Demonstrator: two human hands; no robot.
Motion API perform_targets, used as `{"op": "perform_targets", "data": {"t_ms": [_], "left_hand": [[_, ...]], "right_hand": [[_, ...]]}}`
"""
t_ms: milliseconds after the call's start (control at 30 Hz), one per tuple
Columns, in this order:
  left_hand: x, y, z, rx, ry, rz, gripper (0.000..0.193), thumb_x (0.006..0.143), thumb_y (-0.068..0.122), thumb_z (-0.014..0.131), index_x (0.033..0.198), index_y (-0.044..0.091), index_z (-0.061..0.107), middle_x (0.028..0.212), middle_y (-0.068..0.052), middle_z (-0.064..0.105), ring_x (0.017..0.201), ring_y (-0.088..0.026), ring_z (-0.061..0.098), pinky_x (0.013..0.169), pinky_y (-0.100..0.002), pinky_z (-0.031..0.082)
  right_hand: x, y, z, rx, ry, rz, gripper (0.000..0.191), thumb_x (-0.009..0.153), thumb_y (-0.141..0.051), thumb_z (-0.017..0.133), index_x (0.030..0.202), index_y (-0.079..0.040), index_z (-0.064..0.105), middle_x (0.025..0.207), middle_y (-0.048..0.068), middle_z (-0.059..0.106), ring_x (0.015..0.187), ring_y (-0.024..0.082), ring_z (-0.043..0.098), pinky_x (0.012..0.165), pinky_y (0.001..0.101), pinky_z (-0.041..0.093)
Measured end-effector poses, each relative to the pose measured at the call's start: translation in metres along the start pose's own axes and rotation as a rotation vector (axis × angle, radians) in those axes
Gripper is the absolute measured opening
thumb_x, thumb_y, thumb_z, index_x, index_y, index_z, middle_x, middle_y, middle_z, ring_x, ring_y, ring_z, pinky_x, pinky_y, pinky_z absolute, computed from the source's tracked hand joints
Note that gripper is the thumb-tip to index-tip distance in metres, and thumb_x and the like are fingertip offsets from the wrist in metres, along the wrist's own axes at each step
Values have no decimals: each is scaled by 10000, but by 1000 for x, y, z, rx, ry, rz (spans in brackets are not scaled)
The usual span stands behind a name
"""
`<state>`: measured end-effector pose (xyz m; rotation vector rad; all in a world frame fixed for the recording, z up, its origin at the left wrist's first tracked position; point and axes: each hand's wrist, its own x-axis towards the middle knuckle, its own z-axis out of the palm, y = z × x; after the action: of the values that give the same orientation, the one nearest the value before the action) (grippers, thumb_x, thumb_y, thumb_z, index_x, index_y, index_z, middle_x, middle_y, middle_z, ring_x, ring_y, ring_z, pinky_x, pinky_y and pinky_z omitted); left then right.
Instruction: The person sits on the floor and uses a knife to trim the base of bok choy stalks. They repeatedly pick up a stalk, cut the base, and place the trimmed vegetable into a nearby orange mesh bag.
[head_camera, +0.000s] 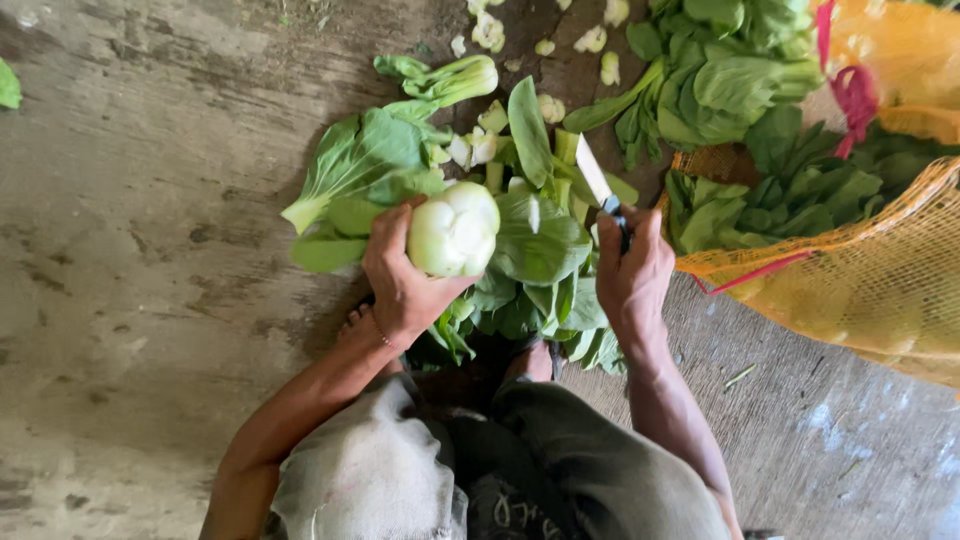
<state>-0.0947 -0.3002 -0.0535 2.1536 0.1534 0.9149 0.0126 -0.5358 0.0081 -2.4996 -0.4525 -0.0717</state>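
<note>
I see my left hand (400, 275) wrapped around a bok choy head (455, 230) and my right hand (632, 275) closed on a knife (597, 178), low over the concrete floor (150, 250).

At the right edge an orange mesh sack (870, 290) lies on its side, its mouth open toward me and stuffed with green bok choy (790, 195); pink ties (850, 95) hang by its top, and the frame cuts off its far end. My left fingers curl around the pale base of the head, cut end facing up, its leaves hanging toward my feet. My right fist hides the knife's handle; only the pale blade shows, pointing away over a heap of loose leaves (540, 250). Trimmed stem bits (590, 40) are scattered beyond. A second leafy pile (720, 70) lies beside the sack.
</note>
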Motion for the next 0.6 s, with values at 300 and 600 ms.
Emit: {"op": "perform_targets", "data": {"t_ms": [300, 600], "left_hand": [[-13, -12, -2, -501, -277, -303, 1106, 718, 337, 1001, 1499, 71, 265, 1443, -171, 478, 1290, -275, 578, 1110, -418, 538], [-20, -22, 29, -1201, -540, -904, 1031, 786, 514, 844, 1554, 101, 293, 1403, -129, 524, 1290, -228, 535, 1123, -394, 448]], "right_hand": [[-14, -16, 1, 464, -218, 56, 277, 1126, -254, 581, 1186, 9, 518, 919, 75, 678, 803, 110, 626, 722, 280, 516], [-24, -8, 23, 840, -327, 245, 234, 1080, -266, 582, 1180, -56, 556, 907, -38, 596, 665, 7, 409, 572, 189, 334]]}}
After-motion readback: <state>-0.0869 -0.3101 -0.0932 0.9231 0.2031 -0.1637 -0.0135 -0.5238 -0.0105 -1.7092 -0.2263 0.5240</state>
